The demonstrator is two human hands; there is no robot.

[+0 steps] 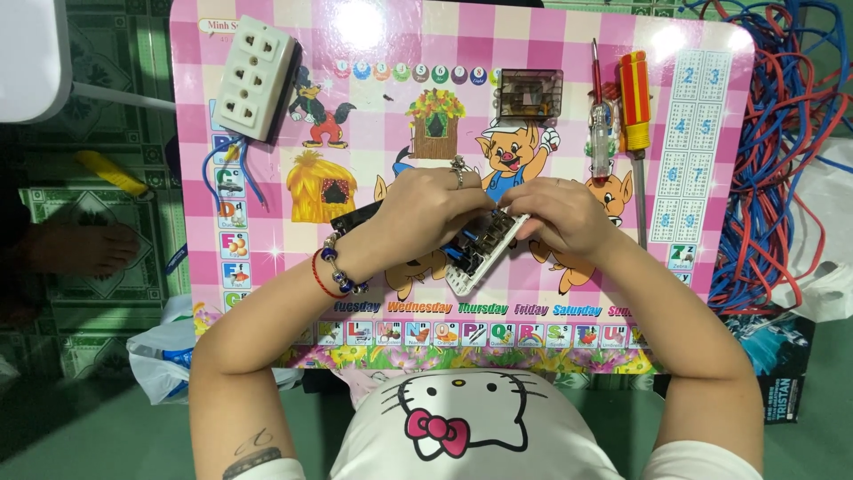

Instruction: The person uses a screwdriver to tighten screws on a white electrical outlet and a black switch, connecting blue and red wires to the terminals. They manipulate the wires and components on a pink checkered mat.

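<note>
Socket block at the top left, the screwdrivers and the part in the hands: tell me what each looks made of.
Socket block: matte off-white plastic, moulded casing. Screwdrivers: glossy red-and-yellow plastic handle, one clear handle, thin shafts that look metal. Part held by the left hand and right hand: white ribbed plastic shell, likely; its darker inside is mostly hidden.

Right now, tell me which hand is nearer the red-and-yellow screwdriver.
Right. The right hand sits just below and left of the screwdriver, gripping the white socket. The left hand is farther left, across the socket.
</note>
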